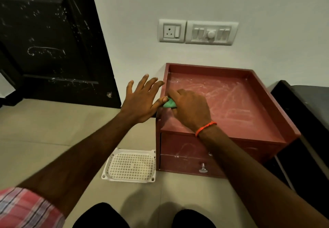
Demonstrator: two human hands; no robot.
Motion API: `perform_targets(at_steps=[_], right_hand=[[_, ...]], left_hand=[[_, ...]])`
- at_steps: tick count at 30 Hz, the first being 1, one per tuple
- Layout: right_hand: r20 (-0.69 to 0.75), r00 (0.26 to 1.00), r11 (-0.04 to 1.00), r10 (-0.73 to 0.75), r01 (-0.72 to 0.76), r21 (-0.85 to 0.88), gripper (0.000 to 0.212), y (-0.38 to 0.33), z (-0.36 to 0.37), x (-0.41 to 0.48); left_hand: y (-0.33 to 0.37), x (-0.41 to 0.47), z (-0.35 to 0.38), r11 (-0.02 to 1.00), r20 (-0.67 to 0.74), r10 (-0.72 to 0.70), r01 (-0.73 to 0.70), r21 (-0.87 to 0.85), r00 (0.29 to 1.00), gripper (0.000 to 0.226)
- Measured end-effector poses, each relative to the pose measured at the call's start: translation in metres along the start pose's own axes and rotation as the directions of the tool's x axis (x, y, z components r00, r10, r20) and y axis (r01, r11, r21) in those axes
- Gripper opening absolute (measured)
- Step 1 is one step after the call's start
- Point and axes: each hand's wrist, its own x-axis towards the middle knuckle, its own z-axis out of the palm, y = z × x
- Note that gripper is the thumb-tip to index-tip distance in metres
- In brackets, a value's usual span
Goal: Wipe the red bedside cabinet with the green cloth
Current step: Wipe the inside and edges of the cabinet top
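The red bedside cabinet [236, 103] stands against the white wall, its raised-rim top streaked with whitish marks. My right hand [190, 108] presses down on the green cloth [169, 103] at the near-left corner of the top; only a small corner of the cloth shows under my fingers. Just left of the cabinet's left rim, my left hand [142, 97] has its fingers spread, the thumb tip touching the cloth's edge. Two drawers with a metal knob [203, 168] face me.
A white perforated plastic tray [131, 165] lies on the tiled floor left of the cabinet's base. A dark door [49, 40] fills the left. Wall socket and switch plates [197, 31] sit above the cabinet. A dark bed edge [306, 112] borders the right side.
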Motion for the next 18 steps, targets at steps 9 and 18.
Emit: perform_targets(at_steps=[9, 18], right_hand=[[0.137, 0.988, 0.978, 0.077, -0.102, 0.182, 0.021, 0.032, 0.037, 0.047], [0.455, 0.877, 0.846, -0.153, -0.122, 0.519, 0.054, -0.002, 0.035, -0.016]], left_hand=[[0.026, 0.024, 0.051, 0.679, 0.270, -0.464, 0.535, -0.503, 0.844, 0.056], [0.059, -0.010, 0.052, -0.471, 0.651, -0.370, 0.470, -0.746, 0.663, 0.098]])
